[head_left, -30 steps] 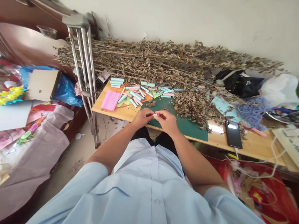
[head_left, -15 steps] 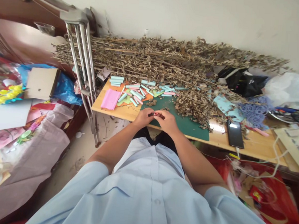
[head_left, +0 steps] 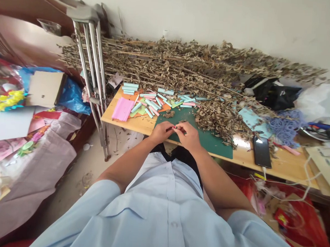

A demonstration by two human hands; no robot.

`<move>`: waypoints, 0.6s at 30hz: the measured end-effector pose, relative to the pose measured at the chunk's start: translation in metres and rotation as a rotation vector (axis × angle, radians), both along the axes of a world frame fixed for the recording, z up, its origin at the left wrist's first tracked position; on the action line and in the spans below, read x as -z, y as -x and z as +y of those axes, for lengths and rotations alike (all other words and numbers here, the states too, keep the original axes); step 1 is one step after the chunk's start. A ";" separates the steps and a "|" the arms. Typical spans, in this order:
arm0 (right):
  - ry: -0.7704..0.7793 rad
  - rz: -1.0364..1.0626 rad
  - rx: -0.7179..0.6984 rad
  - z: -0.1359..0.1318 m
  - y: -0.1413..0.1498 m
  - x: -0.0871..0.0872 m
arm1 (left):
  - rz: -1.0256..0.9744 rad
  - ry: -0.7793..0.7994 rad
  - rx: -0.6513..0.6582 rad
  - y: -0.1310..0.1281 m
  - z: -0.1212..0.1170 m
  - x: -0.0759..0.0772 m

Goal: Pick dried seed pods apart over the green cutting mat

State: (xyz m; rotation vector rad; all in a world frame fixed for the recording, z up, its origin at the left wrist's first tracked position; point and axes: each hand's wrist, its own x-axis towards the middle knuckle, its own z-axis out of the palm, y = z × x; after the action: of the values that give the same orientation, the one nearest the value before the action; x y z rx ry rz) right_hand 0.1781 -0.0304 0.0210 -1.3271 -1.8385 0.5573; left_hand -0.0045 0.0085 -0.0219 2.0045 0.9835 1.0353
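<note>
My left hand (head_left: 162, 132) and my right hand (head_left: 188, 135) meet fingertip to fingertip over the front edge of the green mat (head_left: 216, 145). Both are closed in a pinch; whatever sits between the fingers is too small and hidden to make out. Just beyond them is a small clump of dried leaf (head_left: 169, 113). A larger heap of crumbled dried leaves (head_left: 216, 117) covers the mat's right part. To the left lie several rolled paper tubes (head_left: 154, 107), light blue and pink, and a stack of pink paper (head_left: 123, 109).
Long dried leafy stalks (head_left: 157, 66) stretch along the wall. Metal crutches (head_left: 93, 68) lean at the table's left end. On the right are a phone (head_left: 262, 152) with a cable, blue-purple yarn (head_left: 286, 126), light blue paper (head_left: 255, 122) and a white plastic bag (head_left: 319, 104).
Both hands have shifted slightly to the right, still together at the fingertips, and the right fingers have bent a little more. The camera view has moved slightly.
</note>
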 end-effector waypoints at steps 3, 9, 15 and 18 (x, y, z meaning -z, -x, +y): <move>-0.029 -0.131 -0.115 0.003 -0.007 -0.009 | 0.031 -0.015 0.012 0.000 -0.001 -0.003; -0.014 -0.468 -0.204 0.011 -0.012 -0.030 | 0.010 -0.033 0.019 0.000 -0.003 -0.003; 0.027 -0.649 -0.232 0.015 -0.005 -0.047 | 0.004 -0.052 0.021 0.000 -0.003 -0.004; 0.023 -0.686 -0.230 0.016 -0.001 -0.051 | 0.011 -0.031 0.008 -0.001 -0.003 -0.007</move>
State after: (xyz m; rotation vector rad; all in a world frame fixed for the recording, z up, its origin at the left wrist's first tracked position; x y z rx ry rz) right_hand 0.1787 -0.0142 0.0716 -1.4401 -2.5683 0.2436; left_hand -0.0033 0.0052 -0.0153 2.0400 0.9702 1.0424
